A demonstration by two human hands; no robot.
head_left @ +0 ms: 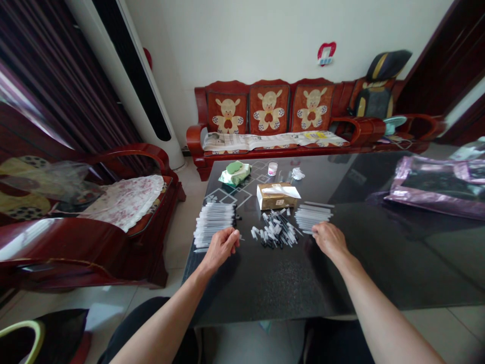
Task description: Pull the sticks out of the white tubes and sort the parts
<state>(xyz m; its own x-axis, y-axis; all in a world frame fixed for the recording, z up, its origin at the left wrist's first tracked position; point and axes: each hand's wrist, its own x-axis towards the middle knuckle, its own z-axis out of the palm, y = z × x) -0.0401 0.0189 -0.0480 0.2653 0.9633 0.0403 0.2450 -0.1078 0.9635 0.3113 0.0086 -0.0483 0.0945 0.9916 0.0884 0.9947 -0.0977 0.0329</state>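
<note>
My left hand (pixel 222 244) rests on the dark table (pixel 288 283) with its fingers curled at the near end of a stack of clear pen tubes (pixel 214 220). Whether the fingers pinch a tube is hidden. My right hand (pixel 329 237) lies palm down, fingers bent, touching the near edge of a second row of clear tubes (pixel 312 216). Between the hands lies a loose pile of small black and white pen parts (pixel 276 231). Behind the pile stands a small brown cardboard box (pixel 276 196).
Farther back on the table are a green wet-wipes pack (pixel 235 172), a small white cup (pixel 272 168) and crumpled paper (pixel 298 174). A purple plastic bag (pixel 435 184) lies at the right. A red wooden sofa (pixel 276 126) and armchair (pixel 113 212) flank the table.
</note>
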